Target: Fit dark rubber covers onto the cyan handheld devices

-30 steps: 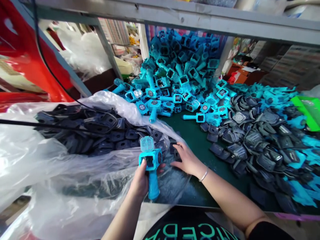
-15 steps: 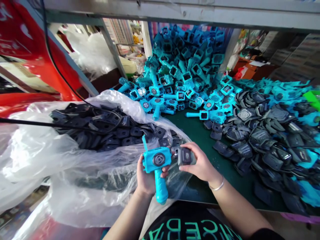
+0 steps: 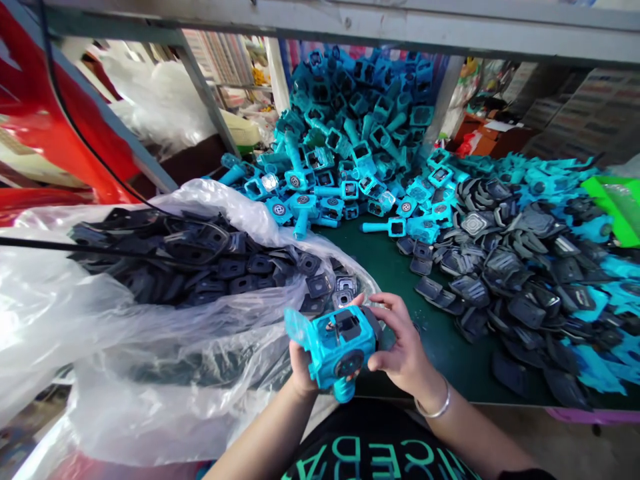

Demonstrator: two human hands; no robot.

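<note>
Both hands hold a cyan plastic handheld casing (image 3: pixel 345 350) over the edge of a clear plastic bag, its short handle tilted down toward me and a clear flap (image 3: pixel 300 330) sticking out at its left. My left hand (image 3: pixel 303 373) supports it from below. My right hand (image 3: pixel 403 347) grips its right side, with the fingers around a dark grey plastic piece (image 3: pixel 374 323) that sits against the casing. The hands hide part of that piece, so I cannot tell whether it is fitted.
The clear bag (image 3: pixel 150 347) holds many dark grey parts. On the green table mat (image 3: pixel 380 257), a large heap of cyan casings (image 3: pixel 350 127) rises at the back, and dark grey and cyan parts (image 3: pixel 515 280) spread to the right. A metal shelf beam (image 3: pixel 320 17) crosses overhead.
The casing has turned so its handle points toward me and looks shorter. The dark grey piece has moved from my right hand against the casing, and my hands are closer together.
</note>
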